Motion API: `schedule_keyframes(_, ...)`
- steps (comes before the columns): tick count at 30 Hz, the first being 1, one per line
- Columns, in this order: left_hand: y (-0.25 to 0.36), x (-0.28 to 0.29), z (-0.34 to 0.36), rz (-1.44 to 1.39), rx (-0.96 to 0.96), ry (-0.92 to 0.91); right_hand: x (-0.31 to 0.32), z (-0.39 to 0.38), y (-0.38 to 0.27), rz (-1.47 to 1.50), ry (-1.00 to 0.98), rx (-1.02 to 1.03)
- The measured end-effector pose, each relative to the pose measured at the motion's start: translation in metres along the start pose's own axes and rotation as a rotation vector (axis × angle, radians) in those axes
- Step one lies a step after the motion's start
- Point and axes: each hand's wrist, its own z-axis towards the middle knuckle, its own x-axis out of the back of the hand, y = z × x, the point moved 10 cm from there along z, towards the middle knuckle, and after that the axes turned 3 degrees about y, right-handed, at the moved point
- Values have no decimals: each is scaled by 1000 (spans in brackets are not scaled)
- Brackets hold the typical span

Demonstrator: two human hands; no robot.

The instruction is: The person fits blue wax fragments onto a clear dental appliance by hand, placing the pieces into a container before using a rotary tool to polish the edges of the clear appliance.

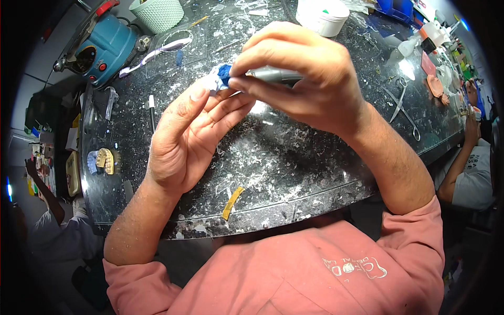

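Note:
My left hand (181, 139) is raised over the bench, palm up, its thumb and fingers closed around a small blue and white dental piece (223, 74). Much of that piece is hidden by fingers, so its full shape does not show. My right hand (315, 73) grips a grey pen-shaped handpiece (273, 75) and comes in from the right. Its fingertips meet the blue part of the piece; the tool's tip is hidden behind them.
White scraps litter the dark speckled bench (273, 168). Around my hands lie scissors (401, 107), a yellow strip (232, 203), a tooth model (106, 160), a black marker (152, 113) and a toothbrush-like tool (155, 54). A blue machine (105, 50) and white tub (323, 18) stand farther back. Other people sit at both sides.

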Motion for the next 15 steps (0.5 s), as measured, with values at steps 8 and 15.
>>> schedule_keyframes(8, 3, 14, 3, -28, 53, 59, -19, -22, 50, 812, 35, -635)
schedule_keyframes(15, 20, -6, -2, 544, -194, 146, -12, -11, 27, 117, -84, -244)
